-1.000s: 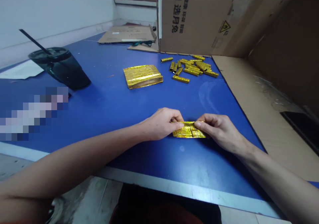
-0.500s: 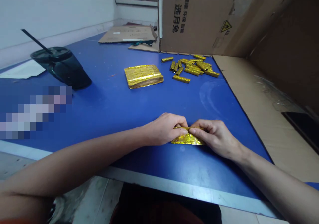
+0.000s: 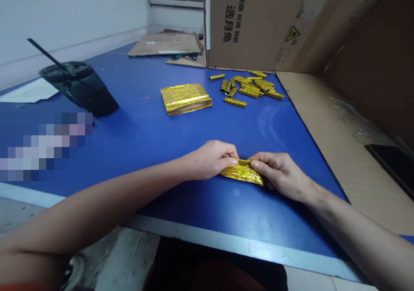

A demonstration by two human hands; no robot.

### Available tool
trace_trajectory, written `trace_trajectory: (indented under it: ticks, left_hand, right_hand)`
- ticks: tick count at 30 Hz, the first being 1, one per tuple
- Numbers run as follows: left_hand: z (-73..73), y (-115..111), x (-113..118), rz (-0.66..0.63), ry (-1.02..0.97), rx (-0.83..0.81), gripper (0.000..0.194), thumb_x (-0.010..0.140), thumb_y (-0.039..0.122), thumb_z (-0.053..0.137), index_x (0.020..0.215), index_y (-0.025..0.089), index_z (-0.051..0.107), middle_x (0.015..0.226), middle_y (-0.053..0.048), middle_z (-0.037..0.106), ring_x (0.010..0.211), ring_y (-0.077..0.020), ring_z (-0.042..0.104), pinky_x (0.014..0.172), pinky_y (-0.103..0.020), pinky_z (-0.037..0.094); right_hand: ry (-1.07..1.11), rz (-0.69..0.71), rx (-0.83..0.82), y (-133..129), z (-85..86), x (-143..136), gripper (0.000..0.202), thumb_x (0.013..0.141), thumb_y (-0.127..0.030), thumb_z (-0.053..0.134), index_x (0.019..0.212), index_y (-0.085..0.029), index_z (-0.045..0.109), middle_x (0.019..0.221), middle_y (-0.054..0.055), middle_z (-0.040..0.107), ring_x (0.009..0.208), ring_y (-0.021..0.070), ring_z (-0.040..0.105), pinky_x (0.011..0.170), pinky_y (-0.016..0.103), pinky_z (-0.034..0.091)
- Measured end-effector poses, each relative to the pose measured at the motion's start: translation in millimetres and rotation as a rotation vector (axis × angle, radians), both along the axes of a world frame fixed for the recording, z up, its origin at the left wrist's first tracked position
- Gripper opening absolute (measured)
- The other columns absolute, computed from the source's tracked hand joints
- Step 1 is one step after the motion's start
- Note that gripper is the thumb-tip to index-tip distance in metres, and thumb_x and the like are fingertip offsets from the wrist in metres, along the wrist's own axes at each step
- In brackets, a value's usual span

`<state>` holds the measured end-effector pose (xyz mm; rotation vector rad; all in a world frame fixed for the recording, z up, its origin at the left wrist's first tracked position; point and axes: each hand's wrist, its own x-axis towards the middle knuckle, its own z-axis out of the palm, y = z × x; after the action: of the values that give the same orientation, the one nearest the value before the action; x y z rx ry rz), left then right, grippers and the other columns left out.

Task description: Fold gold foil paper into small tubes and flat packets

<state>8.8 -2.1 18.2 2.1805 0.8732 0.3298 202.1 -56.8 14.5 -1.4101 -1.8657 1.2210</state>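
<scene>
A shiny gold sheet (image 3: 244, 172), partly folded along its far edge, is held over the blue table near its front. My left hand (image 3: 215, 159) pinches the sheet's left end between thumb and fingers. At the other end, my right hand (image 3: 280, 172) grips the sheet with its thumb on top; some of its fingers are hidden behind. Farther back lies a stack of gold sheets (image 3: 186, 98). To the right of the stack, several small folded gold tubes (image 3: 249, 90) lie in a loose pile, one (image 3: 235, 103) nearer me.
A dark green cup (image 3: 84, 88) with a straw stands at the left. A large cardboard box (image 3: 255, 28) rises behind the tubes, and flat cardboard (image 3: 164, 44) lies at the back. A blurred patch covers the left front.
My hands have moved slightly apart, the left one back and to the left. The gold sheet between them is now tilted, and more of its far edge shows.
</scene>
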Motion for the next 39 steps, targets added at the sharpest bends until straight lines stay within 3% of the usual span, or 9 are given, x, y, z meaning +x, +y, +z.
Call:
trace_trajectory:
  ticks: [5,12,23,29,32,36,39]
  left_hand:
    - [-5.5,7,-2,0.034,0.038,0.098,0.016,0.079,0.02,0.045,0.081,0.016,0.061,0.073,0.002,0.06,0.067,-0.0099,0.053,0.062,-0.021,0.038]
    - [-12.6,12,-3,0.006,0.144,0.373,0.02,0.082,0.019,0.045,0.088,0.017,0.063,0.081,-0.003,0.057,0.081,-0.0147,0.053,0.075,-0.027,0.039]
    - [-18.7,15,-3,-0.022,0.173,0.492,0.008,0.08,0.015,0.043,0.084,0.018,0.05,0.079,-0.001,0.054,0.074,-0.0141,0.05,0.067,-0.026,0.038]
    - [-16.4,8,-2,0.007,0.19,0.604,0.004,0.081,0.016,0.045,0.08,0.017,0.049,0.084,-0.003,0.048,0.08,-0.0152,0.045,0.07,-0.026,0.038]
    - [-18.0,7,-1,-0.011,0.172,0.648,0.01,0.081,0.012,0.042,0.081,0.016,0.051,0.088,-0.004,0.046,0.082,-0.0149,0.043,0.071,-0.025,0.038]
    - [-17.4,8,-2,-0.135,0.202,0.663,0.017,0.079,0.007,0.039,0.081,0.016,0.053,0.088,-0.005,0.048,0.083,-0.0153,0.044,0.071,-0.025,0.038]
    - [-10.5,9,-4,-0.191,0.231,0.613,0.017,0.081,0.011,0.039,0.084,0.015,0.055,0.087,-0.005,0.049,0.083,-0.0156,0.045,0.074,-0.026,0.038]
  right_hand:
    - [-0.095,-0.118,0.161,2,-4.2,1,0.016,0.083,-0.033,0.046,0.082,-0.018,0.053,0.052,-0.006,0.047,0.043,0.0066,0.04,0.042,0.02,0.032]
    - [-0.355,-0.103,0.388,6,-8.9,3,0.013,0.08,-0.021,0.047,0.078,-0.018,0.059,0.077,0.003,0.062,0.069,0.0144,0.056,0.063,0.027,0.042]
    - [-0.464,-0.122,0.465,8,-10.4,3,0.009,0.078,-0.016,0.045,0.078,-0.018,0.055,0.07,0.001,0.059,0.061,0.0135,0.054,0.058,0.025,0.042]
    - [-0.679,-0.123,0.601,5,-16.4,2,0.011,0.081,-0.021,0.045,0.083,-0.02,0.056,0.082,0.003,0.054,0.066,0.0137,0.052,0.058,0.026,0.041]
    - [-0.736,-0.094,0.629,5,-16.4,1,0.016,0.083,-0.022,0.043,0.084,-0.022,0.058,0.084,0.003,0.053,0.07,0.0142,0.053,0.057,0.025,0.041]
    - [-0.726,0.009,0.571,5,-7.2,5,0.016,0.082,-0.022,0.046,0.087,-0.023,0.061,0.083,0.002,0.054,0.074,0.0143,0.054,0.062,0.026,0.043]
    - [-0.712,0.116,0.507,5,2.0,9,0.016,0.08,-0.032,0.051,0.09,-0.023,0.06,0.09,0.003,0.055,0.081,0.0165,0.055,0.067,0.028,0.044]
